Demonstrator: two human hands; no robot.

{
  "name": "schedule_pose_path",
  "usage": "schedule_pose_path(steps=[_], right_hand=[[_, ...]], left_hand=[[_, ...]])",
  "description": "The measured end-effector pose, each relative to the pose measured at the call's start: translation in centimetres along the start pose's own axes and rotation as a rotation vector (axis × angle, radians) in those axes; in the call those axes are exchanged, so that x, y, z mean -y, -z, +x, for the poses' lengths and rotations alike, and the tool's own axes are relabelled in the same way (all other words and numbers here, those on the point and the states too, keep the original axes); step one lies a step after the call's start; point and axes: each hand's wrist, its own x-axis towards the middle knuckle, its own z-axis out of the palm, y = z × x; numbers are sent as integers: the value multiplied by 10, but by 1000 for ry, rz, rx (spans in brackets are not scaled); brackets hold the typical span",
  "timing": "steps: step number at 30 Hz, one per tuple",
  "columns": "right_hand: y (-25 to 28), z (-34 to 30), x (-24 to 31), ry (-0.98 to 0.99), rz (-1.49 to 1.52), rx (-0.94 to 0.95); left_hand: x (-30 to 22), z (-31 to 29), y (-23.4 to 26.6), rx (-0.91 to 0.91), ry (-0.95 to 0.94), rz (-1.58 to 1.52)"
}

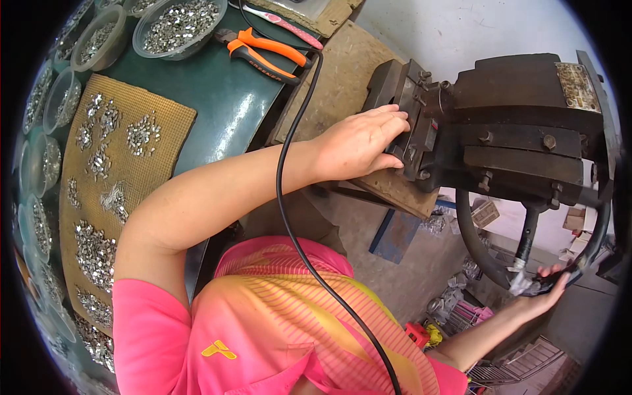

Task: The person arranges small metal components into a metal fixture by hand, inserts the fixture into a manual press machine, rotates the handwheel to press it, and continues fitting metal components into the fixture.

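A dark metal hand press (520,92) stands on a wooden board at the right. My left hand (362,145) reaches to the tool block (415,118) at its front. The thumb and fingers bend in at the block's near side; their tips are partly hidden, and whatever they pinch does not show. Lower right, my right hand (543,296) is closed on the rim of the press's large black handwheel (484,253), by a spot wrapped in pale material. Part of that hand is hidden behind the rim.
Orange-handled pliers (266,56) and a pink toothbrush (283,25) lie on the green table (230,125). A tan mat (168,118) carries piles of small shiny metal pieces; several plastic bowls (178,29) hold more. A black cable (289,138) crosses over my left forearm.
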Motion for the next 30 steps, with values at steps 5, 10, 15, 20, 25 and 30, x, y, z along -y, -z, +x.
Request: schedule_pose_path(steps=[5,10,15,20,25,30], right_hand=[[-25,-78,-70,154,99,-289],[15,-37,-52,2,-11,-134],[30,48,1,-136,-179,67],[18,114,32,-262,-48,300],[6,-22,-43,126,-90,-94],[-7,-62,-64,71,110,-156]], left_hand=[[6,-1,-4,6,7,113],[4,-2,-5,3,25,164],[2,0,-6,1,39,181],[4,2,-5,2,37,189],[3,-3,-7,5,57,209],[10,-3,-4,7,44,182]])
